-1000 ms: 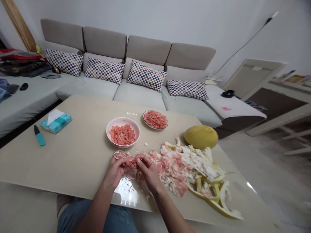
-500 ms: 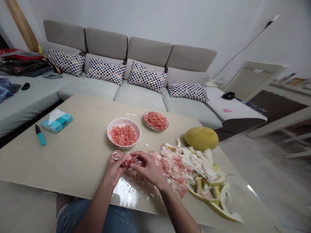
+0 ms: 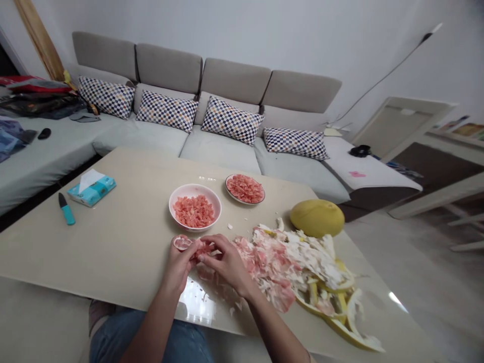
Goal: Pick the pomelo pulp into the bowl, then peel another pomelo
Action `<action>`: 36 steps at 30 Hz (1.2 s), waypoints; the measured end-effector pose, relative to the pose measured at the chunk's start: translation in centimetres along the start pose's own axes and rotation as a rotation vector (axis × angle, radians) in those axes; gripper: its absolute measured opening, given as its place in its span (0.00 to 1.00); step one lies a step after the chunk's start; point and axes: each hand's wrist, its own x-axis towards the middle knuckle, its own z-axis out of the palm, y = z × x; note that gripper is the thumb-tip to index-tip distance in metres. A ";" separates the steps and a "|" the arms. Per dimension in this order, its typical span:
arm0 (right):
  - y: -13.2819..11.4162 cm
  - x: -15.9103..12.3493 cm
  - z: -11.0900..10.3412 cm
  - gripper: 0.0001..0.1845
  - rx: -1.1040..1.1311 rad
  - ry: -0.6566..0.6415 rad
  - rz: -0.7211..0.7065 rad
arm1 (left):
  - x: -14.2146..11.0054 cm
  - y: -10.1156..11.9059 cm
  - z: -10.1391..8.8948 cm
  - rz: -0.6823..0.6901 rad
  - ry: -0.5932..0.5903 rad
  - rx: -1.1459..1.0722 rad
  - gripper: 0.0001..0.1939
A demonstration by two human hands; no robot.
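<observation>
My left hand is closed around a pink pomelo segment, whose pale-edged end sticks out past the fingers. From the right, my right hand pinches at the same segment's flesh between thumb and fingers; its fingertips partly hide the fruit. Just beyond the hands stands a white bowl holding loose pink pulp. Behind it to the right is a dark-rimmed plate heaped with more pulp. Beside my right hand lies a pile of pink and white membrane scraps.
A whole yellow pomelo rests at the table's right, behind thick cut peels. On the left lie a knife with a turquoise handle and a blue tissue pack. Past the table runs a grey sofa with checkered cushions.
The whole view has shifted slightly, so the scene sits a little further right. My right fingers have moved slightly against the segment; both hands keep nearly the same pose.
</observation>
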 end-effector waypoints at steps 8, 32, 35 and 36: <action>-0.5 1.1 0.7 0.11 0.108 0.029 -0.048 | -0.6 0.8 0.2 0.122 0.081 0.048 0.32; -2.2 11.1 -2.9 0.13 0.131 -0.293 -0.121 | 3.7 6.1 -0.2 -0.106 -0.163 0.071 0.18; -2.8 11.7 -2.5 0.12 0.069 -0.326 -0.166 | 3.9 6.6 -0.5 -0.135 -0.187 0.175 0.20; -3.0 11.9 -2.5 0.12 0.056 -0.339 -0.176 | 3.9 6.7 -0.6 -0.140 -0.197 0.199 0.20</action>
